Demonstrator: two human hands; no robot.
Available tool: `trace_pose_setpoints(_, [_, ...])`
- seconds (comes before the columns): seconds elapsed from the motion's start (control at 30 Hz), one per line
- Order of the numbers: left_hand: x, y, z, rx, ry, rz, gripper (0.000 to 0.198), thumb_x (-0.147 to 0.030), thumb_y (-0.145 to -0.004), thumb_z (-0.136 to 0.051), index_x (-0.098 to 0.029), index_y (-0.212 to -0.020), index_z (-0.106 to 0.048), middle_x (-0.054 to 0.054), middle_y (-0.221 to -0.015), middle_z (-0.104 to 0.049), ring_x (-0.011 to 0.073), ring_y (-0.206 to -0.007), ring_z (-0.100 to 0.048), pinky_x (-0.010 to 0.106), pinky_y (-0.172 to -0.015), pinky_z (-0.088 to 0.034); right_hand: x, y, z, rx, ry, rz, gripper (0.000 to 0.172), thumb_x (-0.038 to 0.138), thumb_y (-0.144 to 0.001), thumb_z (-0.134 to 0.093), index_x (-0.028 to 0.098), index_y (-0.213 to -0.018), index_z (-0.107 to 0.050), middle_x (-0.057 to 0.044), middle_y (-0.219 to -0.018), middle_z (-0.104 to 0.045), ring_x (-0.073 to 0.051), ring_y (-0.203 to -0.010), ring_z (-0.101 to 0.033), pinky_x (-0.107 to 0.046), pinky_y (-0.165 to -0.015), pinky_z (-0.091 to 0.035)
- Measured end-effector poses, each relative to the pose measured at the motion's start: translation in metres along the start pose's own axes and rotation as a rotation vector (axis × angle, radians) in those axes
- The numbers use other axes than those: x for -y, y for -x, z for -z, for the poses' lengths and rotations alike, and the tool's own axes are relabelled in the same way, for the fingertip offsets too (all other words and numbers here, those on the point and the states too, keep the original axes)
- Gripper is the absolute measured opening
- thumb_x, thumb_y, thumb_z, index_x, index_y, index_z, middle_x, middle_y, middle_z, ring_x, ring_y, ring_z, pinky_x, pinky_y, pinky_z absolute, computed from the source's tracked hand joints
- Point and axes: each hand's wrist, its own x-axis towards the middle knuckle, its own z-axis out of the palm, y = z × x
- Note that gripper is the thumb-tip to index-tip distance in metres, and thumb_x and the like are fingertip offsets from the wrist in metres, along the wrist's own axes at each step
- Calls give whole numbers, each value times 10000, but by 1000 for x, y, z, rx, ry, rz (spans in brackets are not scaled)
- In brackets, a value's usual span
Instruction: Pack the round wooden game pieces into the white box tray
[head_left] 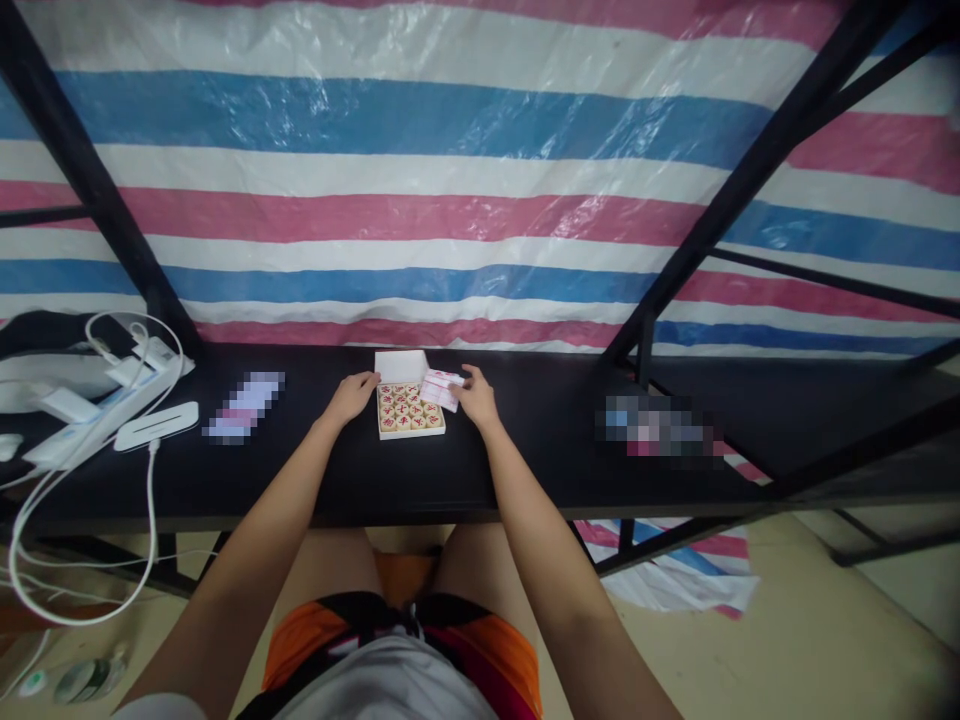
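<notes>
A small white box (411,434) stands on the black desk with its lid (400,366) tipped back. Rows of round, pale Chinese chess pieces (403,408) with red characters fill it. At the box's left side, my left hand (351,397) is closed, its fingertips at the edge where lid and box meet. My right hand (475,395) pinches a small paper sheet (441,389) with pink print between thumb and fingers. The sheet hangs tilted over the box's right back corner and hides some pieces.
The black desk (262,470) carries a blurred phone (246,407), a white device (157,426) on a cable, and a power strip (105,405) with plugs to the left. A pixelated object (660,425) lies right. Black metal bars (697,240) and a striped plastic sheet (420,220) stand behind.
</notes>
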Motion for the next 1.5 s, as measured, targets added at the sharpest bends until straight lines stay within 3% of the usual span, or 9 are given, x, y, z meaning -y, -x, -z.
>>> trace_pose_setpoints(0.2, [2,0,-1,-3,-3,4,444,-457,-897,-324,-202,-943,-684,60,-1047,-698,232,-980,-609,271,-865,-416,-17,-8,12,-242,140,32,541,260,-757,-554,133,-1277,-468,-139,-1097,-587,-240,-999,-540,-385,-911,-401])
trace_pose_setpoints(0.3, [2,0,-2,4,-8,15,453,-464,-898,-319,-200,-959,-683,55,-1059,-694,232,-987,-606,279,-886,-410,-8,-2,13,-335,292,67,410,286,-808,-515,144,-1192,-533,-157,-1172,-534,-248,-1057,-493,-374,-920,-382])
trace_pose_setpoints(0.5, [1,1,-1,22,1,21,476,-470,-905,-300,-195,-958,-685,46,-1064,-692,229,-996,-603,280,-901,-407,12,17,2,49,602,119,237,259,-866,-450,172,-975,-642,-115,-1010,-610,-228,-953,-546,-315,-819,-410])
trace_pose_setpoints(0.73, [-1,2,0,32,14,36,493,-497,-904,-296,-200,-962,-686,45,-1078,-689,243,-1034,-594,288,-901,-410,10,14,-6,182,647,260,326,216,-912,-379,174,-1127,-621,-119,-1174,-598,-217,-1104,-517,-329,-951,-360])
trace_pose_setpoints(0.93, [-2,2,0,37,14,18,502,-482,-915,-281,-184,-965,-682,53,-1065,-690,236,-1023,-597,292,-909,-408,12,15,-3,38,639,243,372,165,-885,-379,168,-1187,-595,-130,-1270,-529,-249,-1154,-471,-348,-952,-369])
trace_pose_setpoints(1.07, [1,-1,0,18,-58,-1,457,-412,-920,-290,-173,-970,-677,72,-1053,-685,231,-1018,-591,303,-917,-403,10,16,-2,141,655,220,361,145,-880,-370,160,-1136,-624,-131,-1139,-605,-231,-1063,-532,-331,-942,-374])
trace_pose_setpoints(1.2, [5,-4,-1,-12,-152,-4,392,-322,-913,-318,-167,-1030,-659,92,-1065,-667,224,-1028,-581,307,-933,-396,8,15,-8,251,644,302,393,156,-895,-357,169,-1229,-564,-122,-1241,-563,-228,-1173,-469,-358,-994,-343])
trace_pose_setpoints(1.37, [3,-1,4,-2,-144,33,355,-318,-898,-386,-174,-1159,-579,90,-1012,-680,212,-943,-622,285,-843,-430,14,17,-10,147,604,325,393,193,-902,-378,168,-1261,-539,-129,-1327,-492,-242,-1214,-431,-362,-1005,-338])
trace_pose_setpoints(1.5, [-2,2,11,71,-193,145,354,-381,-887,-382,-164,-927,-660,91,-800,-695,225,-788,-644,281,-715,-434,20,18,-2,92,491,235,305,249,-896,-409,175,-1076,-644,-114,-1088,-632,-214,-994,-571,-290,-869,-415])
